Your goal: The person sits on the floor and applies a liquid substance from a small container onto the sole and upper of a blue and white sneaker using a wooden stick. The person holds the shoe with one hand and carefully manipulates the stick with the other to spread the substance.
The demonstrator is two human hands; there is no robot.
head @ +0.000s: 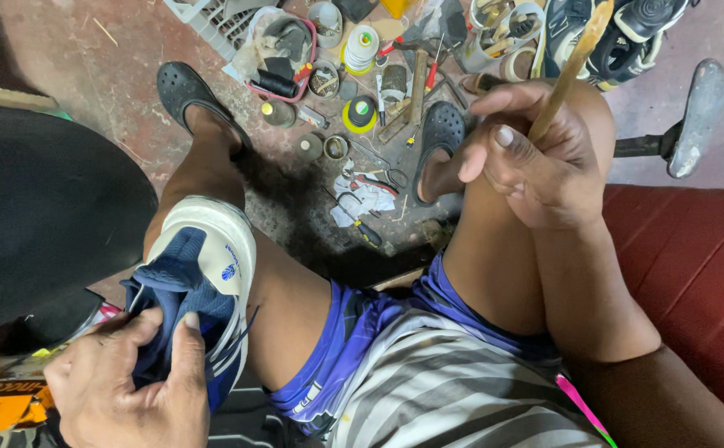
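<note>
Fingers of our left hand [130, 386] pinch the blue sneaker [200, 282] (seven o'clock); right hand [536, 158] fisted around the wooden stick [573, 62] should advance steadily.

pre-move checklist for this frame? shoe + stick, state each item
1. Left hand grips the blue and white sneaker: ok, fingers on the upper.
2. Sneaker braced on the left knee: ok, sole edge against the leg.
3. Right hand holds the wooden stick: ok, fist closed around it.
4. Stick tip condition: cannot tell, upper end blurred, lower end hidden in the fist.
5. Stick clear of the sneaker: ok, well apart, over the right knee.
6. Small tins and spools on the floor within view: ok, clustered between the feet.
</note>
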